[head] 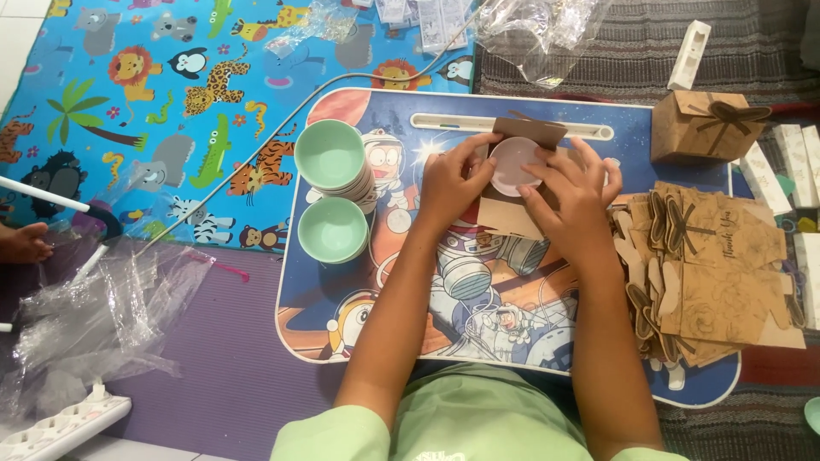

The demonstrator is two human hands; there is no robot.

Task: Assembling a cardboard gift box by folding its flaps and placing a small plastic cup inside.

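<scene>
Pink dish (pixel 512 164) sits inside an unfolded brown cardboard box (pixel 517 201) on the cartoon-printed lap table (pixel 427 282), clasped between both hands: the left hand (pixel 451 181) curls its fingers on the dish's left rim, and the right hand (pixel 574 198) presses fingers on its right side. Mint bowls (pixel 331 189) stack just left. Flat box blanks (pixel 713 273) pile at the right. An animal-print mat (pixel 154 102) covers the floor.

Brown gift box (pixel 707 126), flat boxes (pixel 717 273) right
</scene>
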